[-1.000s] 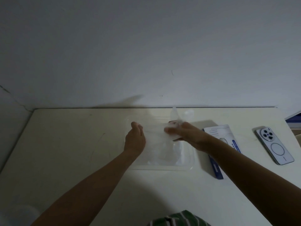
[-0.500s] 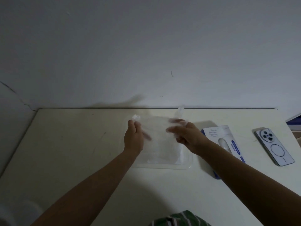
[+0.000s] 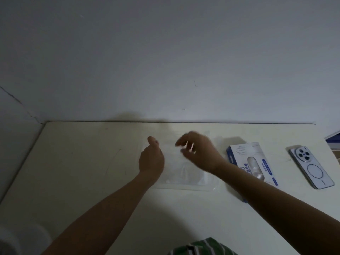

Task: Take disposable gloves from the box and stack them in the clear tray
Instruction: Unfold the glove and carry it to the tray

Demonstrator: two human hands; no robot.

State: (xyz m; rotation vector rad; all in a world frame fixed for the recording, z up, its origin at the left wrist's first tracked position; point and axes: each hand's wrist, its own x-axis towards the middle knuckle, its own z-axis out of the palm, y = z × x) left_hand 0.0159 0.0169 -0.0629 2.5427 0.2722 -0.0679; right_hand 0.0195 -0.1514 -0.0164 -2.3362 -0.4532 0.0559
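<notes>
A: We start with the wall: plain grey-white, dim, with a thin crack running down its left part. It meets the back edge of a pale cream table point(image 3: 77, 162), whose left edge slants toward us.

B: We see open tabletop on the left, from that edge to the left arm, bare apart from faint scuffs. The near strip below the tray is free too, though both forearms cross it.

A: The clear tray point(image 3: 211, 186) lies flat at the middle, its near rim catching a little light. Pale crumpled glove film point(image 3: 185, 173) lies inside it; we cannot count the layers.

B: Our left hand point(image 3: 151, 159) hovers over the tray's left part, fingers curled in with the thumb up; whether it pinches any film, we cannot tell. Our right hand point(image 3: 197, 153) is over the far part, blurred, fingers loosely bent downward and apart.

A: Right of the tray, just beside it, the glove box point(image 3: 252, 162) lies flat, white and blue, a hand outline drawn on top and an oval opening showing glove plastic. Its blue label's characters are too small for us to read.

B: Farther right, apart from the box, a smartphone point(image 3: 311, 166) lies back up, with a round camera cluster and a ring mark. A green-striped garment point(image 3: 202, 248) shows at the bottom edge.
</notes>
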